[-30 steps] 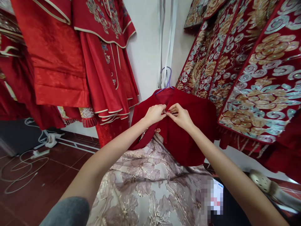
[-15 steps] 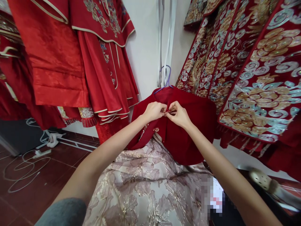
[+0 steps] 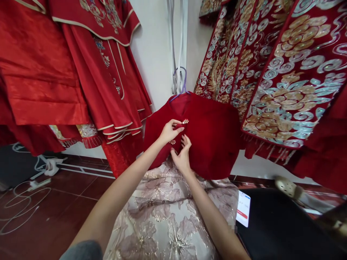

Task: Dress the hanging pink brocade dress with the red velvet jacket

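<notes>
A dark red velvet jacket (image 3: 214, 137) hangs on a purple hanger (image 3: 181, 83) against the white wall. Its upper jewelled button (image 3: 185, 121) sits fastened near the collar. My left hand (image 3: 168, 132) pinches the jacket's front edge just left of a second jewelled button (image 3: 172, 142). My right hand (image 3: 183, 156) is right below, fingers curled on the same edge by that button. Under the jacket spreads a pale pink and gold brocade skirt (image 3: 162, 216).
Red satin garments (image 3: 54, 72) hang on the left, and sequinned red and gold robes (image 3: 284, 72) on the right. White cables (image 3: 21, 195) lie on the dark red tiled floor. A white tag (image 3: 243, 208) and a black surface (image 3: 282, 227) are at lower right.
Both hands have dropped from the upper button at the collar down to the second button. The upper button now shows closed. The view has shifted slightly, so the jacket sits further left.
</notes>
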